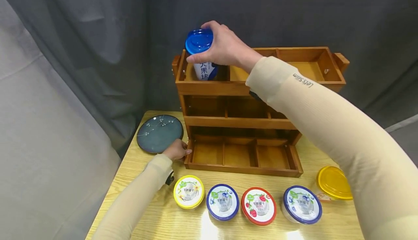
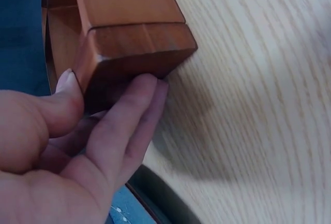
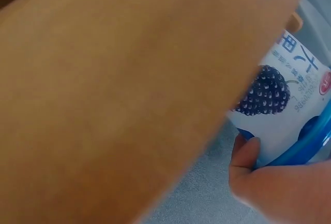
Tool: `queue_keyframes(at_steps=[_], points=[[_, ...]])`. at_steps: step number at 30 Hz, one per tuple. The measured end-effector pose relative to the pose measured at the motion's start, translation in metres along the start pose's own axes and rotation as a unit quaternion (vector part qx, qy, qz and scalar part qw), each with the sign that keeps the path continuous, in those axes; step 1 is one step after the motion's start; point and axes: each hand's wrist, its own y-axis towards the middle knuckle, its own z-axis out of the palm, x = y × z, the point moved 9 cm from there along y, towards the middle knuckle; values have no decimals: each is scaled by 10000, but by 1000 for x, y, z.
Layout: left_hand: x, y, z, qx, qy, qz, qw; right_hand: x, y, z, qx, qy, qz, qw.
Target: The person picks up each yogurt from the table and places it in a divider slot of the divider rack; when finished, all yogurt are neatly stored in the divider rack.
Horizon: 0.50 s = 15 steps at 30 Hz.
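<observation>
In the head view my right hand (image 1: 225,45) holds a cup (image 1: 205,71) by its blue lid (image 1: 197,41). The cup is upright, its lower part within the top tier's left compartment; its base is hidden. A dark berry is printed on the cup (image 3: 284,120) in the right wrist view, where my forearm covers much of the picture. My left hand (image 1: 176,150) grips the left end of the bottom tier (image 1: 241,169) of a wooden tiered box (image 1: 228,88). In the left wrist view, the left thumb lies at the tier's wall and the fingers (image 2: 121,120) against its end.
A dark blue plate (image 1: 158,134) lies left of the box. Along the table's front stand tubs with yellow (image 1: 188,192), blue (image 1: 222,202), red (image 1: 258,206) and another blue rim (image 1: 302,204). A yellow-lidded container (image 1: 334,182) is partly behind my right sleeve. Grey curtains hang behind.
</observation>
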Motion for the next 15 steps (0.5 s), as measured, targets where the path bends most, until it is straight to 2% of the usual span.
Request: queue_keyframes(at_steps=[10, 15], points=[[1, 1, -1, 96, -49, -139, 9998, 0, 0, 9, 89, -167, -43, 9998], [2, 8, 1, 246, -114, -147, 9995, -3, -1, 10, 136, -358, -79, 9992]])
